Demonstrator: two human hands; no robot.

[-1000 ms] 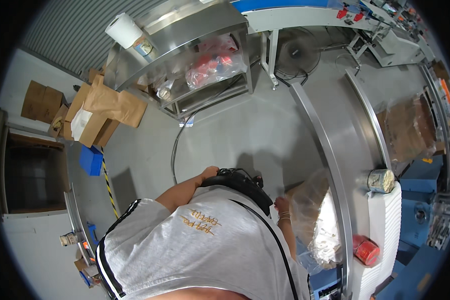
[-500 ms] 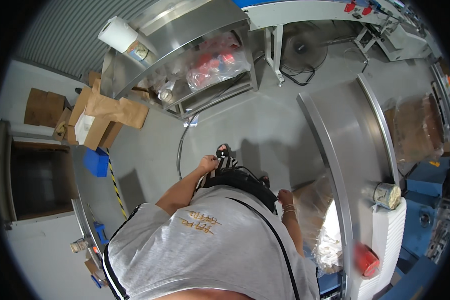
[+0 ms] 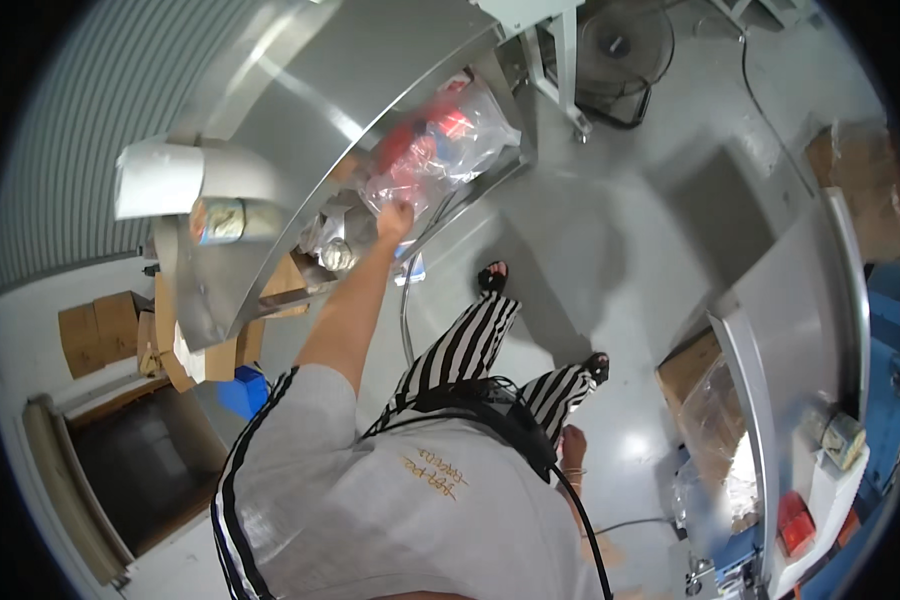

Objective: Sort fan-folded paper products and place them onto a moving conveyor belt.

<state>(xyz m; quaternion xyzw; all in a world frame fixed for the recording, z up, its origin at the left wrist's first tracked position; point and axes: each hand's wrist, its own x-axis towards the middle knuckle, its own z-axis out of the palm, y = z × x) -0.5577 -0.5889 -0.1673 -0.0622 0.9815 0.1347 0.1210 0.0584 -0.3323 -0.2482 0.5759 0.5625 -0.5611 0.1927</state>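
The left hand (image 3: 397, 220) is stretched out to the front edge of the lower shelf (image 3: 490, 183) under the steel table (image 3: 300, 110), its curled fingers against the near side of a clear plastic bag (image 3: 445, 145) with red contents; whether they have closed on the plastic I cannot tell. The bag lies on that shelf, toward its right end, with the tabletop's long edge passing above and beside it, so the way in is from the front. Left of the bag, a small round container (image 3: 337, 254) sits close to the same edge. The right hand (image 3: 572, 445) hangs beside the striped trouser leg (image 3: 550, 400), fingers loosely bent; I cannot tell if it holds anything. A wide stretch of grey floor (image 3: 660, 300) spreads between the table and the raised rims of a metal chute (image 3: 795, 310) at right, while a cable (image 3: 406, 325) runs along the floor just left of the legs.
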